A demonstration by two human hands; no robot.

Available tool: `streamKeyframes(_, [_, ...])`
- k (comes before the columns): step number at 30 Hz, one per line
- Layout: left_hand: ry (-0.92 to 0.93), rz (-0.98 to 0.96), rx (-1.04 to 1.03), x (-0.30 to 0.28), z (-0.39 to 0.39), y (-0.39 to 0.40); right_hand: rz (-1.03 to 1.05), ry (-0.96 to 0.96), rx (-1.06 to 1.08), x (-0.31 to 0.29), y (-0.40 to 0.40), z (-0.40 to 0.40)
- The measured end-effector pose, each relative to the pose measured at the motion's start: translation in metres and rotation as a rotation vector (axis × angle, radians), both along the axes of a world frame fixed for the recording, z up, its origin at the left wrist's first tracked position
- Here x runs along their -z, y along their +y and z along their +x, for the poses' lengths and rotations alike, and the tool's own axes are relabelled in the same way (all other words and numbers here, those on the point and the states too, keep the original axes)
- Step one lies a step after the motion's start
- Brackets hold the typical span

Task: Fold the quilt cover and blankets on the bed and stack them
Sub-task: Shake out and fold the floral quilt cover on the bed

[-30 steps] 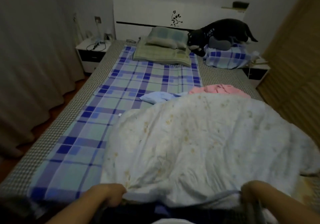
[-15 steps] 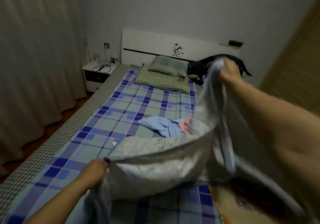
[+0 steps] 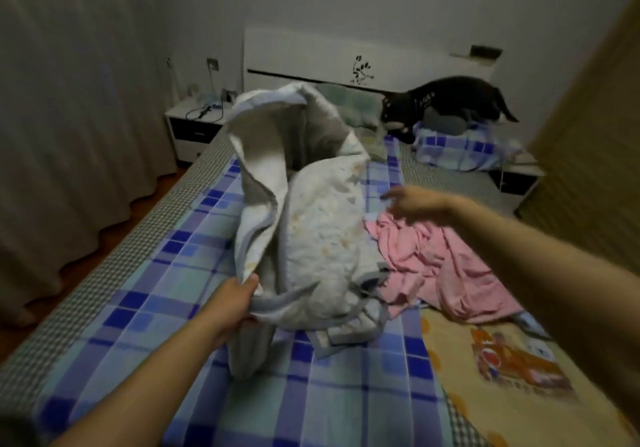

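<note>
A pale floral quilt [image 3: 322,228] with a grey-blue edge is bunched up in mid-air over the middle of the bed, its far end flung toward the headboard. My left hand [image 3: 232,299] grips its near lower edge. My right hand [image 3: 419,202] hovers to the right of the quilt with fingers spread and nothing in it. Below that hand a pink blanket [image 3: 446,266] lies crumpled on the bed. A yellow cartoon-print blanket [image 3: 512,374] lies flat at the near right. All of it rests on the blue checked sheet [image 3: 166,290].
A black plush dog [image 3: 446,102] sits on a blue checked pillow [image 3: 457,145] by the white headboard [image 3: 311,58]. A green pillow [image 3: 356,105] shows behind the quilt. White nightstands stand at the left [image 3: 192,128] and right [image 3: 519,176]. Curtains hang on the left, a wooden wardrobe on the right.
My right hand let go of the quilt's corner and dropped to the right. The quilt swung left and toward the headboard, uncovering the pink blanket. My left hand still holds its edge.
</note>
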State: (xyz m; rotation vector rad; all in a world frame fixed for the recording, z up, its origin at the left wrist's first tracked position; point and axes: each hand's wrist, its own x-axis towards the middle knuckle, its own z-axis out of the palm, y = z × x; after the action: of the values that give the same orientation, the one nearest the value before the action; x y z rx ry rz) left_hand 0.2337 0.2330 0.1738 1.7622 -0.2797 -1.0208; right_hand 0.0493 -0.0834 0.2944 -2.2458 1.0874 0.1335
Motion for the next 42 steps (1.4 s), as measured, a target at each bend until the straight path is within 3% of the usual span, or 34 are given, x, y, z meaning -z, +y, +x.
streamKeyframes(5, [0.108,-0.008,-0.174,0.012,0.010,-0.024,0.427,0.142,0.030,0.163,0.081,-0.060])
streamKeyframes(7, [0.119,-0.056,-0.180,-0.008,0.015,-0.041,0.525,0.161,0.022,0.192,0.103,-0.061])
streamKeyframes(9, [0.127,-0.159,-0.155,-0.040,0.020,-0.063,0.534,0.058,-0.065,0.196,0.120,-0.042])
streamKeyframes(13, [0.113,-0.403,0.040,-0.119,0.010,-0.122,0.359,-0.456,-0.120,0.154,0.135,0.048])
streamKeyframes(15, [0.066,-0.579,0.072,-0.149,0.011,-0.145,0.358,-0.648,0.043,0.114,0.124,0.088])
streamKeyframes(17, [-0.116,-0.658,0.026,-0.162,0.025,-0.148,0.318,-0.706,0.336,0.068,0.092,0.107])
streamKeyframes(19, [-0.315,-0.580,-0.025,-0.143,0.039,-0.131,0.327,-0.881,0.545,0.008,0.052,0.104])
streamKeyframes(21, [-0.354,-0.385,0.131,-0.093,0.040,-0.114,0.419,-1.163,0.562,-0.057,0.030,0.090])
streamKeyframes(22, [-0.324,-0.264,0.266,-0.067,0.035,-0.110,0.485,-1.279,0.510,-0.085,0.024,0.087])
streamKeyframes(24, [-0.439,-0.113,0.439,-0.025,0.017,-0.120,0.693,-1.421,0.297,-0.129,0.026,0.090])
streamKeyframes(27, [-0.544,-0.080,0.258,-0.016,0.005,-0.145,0.883,-1.527,0.216,-0.174,0.044,0.105])
streamKeyframes(30, [-0.422,-0.184,0.008,-0.032,0.046,-0.146,0.730,-1.673,0.264,-0.211,0.079,0.112])
streamKeyframes(33, [-0.376,-0.181,0.224,-0.061,0.095,-0.135,0.698,-1.789,0.211,-0.231,0.101,0.107])
streamKeyframes(35, [-0.198,-0.206,0.217,-0.083,0.120,-0.127,0.616,-1.812,0.256,-0.236,0.109,0.107])
streamKeyframes(37, [0.073,-0.281,0.262,-0.109,0.135,-0.107,0.602,-1.762,0.313,-0.233,0.109,0.110])
streamKeyframes(42, [0.416,-0.473,0.225,-0.156,0.139,-0.065,0.456,-1.432,0.456,-0.204,0.112,0.133])
